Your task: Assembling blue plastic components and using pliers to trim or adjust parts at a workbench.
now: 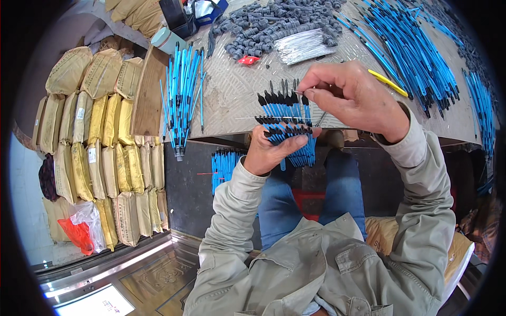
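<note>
Left hand (271,151) on blue stick bundle (277,110), right hand (354,98) at its tips

Left hand: closed around the bundle at frame centre, thumb on the near side; sticks spread in rows, presumably so each black tip is reachable. Right hand: thumb and forefinger pinched, apparently on a thin metal pin (300,92); exact contact too small to tell. One pale thin rod (246,118) crosses the bundle, perhaps aligning the rows. Above, on the worktable (232,89): one silver pin heap (305,46), likely placed for easy reach; one grey plastic fittings heap (263,26); one small red packet (248,60). Upper right: one yellow tool (388,83), one blue stick heap (408,50). Upper left: one blue stick cluster (183,95). Individual sticks overlap; uncountable.
</note>
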A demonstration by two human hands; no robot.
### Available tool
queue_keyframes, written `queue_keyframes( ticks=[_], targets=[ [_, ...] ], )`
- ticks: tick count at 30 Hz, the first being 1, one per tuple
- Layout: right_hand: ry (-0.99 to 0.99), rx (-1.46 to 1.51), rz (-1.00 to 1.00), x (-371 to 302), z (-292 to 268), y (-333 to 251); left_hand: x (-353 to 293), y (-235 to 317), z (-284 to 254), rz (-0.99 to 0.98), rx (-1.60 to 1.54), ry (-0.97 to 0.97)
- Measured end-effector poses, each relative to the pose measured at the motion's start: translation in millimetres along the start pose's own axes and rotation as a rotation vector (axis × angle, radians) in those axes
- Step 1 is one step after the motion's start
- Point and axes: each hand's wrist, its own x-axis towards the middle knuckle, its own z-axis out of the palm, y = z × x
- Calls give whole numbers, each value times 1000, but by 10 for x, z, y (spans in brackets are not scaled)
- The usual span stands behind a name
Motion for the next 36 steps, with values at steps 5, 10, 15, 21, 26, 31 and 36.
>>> queue_keyframes(
  ticks=[5,10,15,21,26,31,36],
  targets=[
    [0,-105,4,12,8,-52,-9,-34,-25,25,-11,5],
    [26,86,37,37,62,57,-12,-28,-38,6,-6,2],
    [-4,312,2,63,70,125,-13,-72,-114,3,-16,-8],
    [-52,245,48,79,43,65,-18,-95,-161,13,69,-48],
    [-78,62,129,71,15,-92,1,-37,-89,17,7,-71],
    [-54,12,90,80,48,-10,-7,-24,-71,-7,-33,-72],
    [24,81,-39,73,162,129,-12,-26,-95,-24,-30,-80]
  ],
)
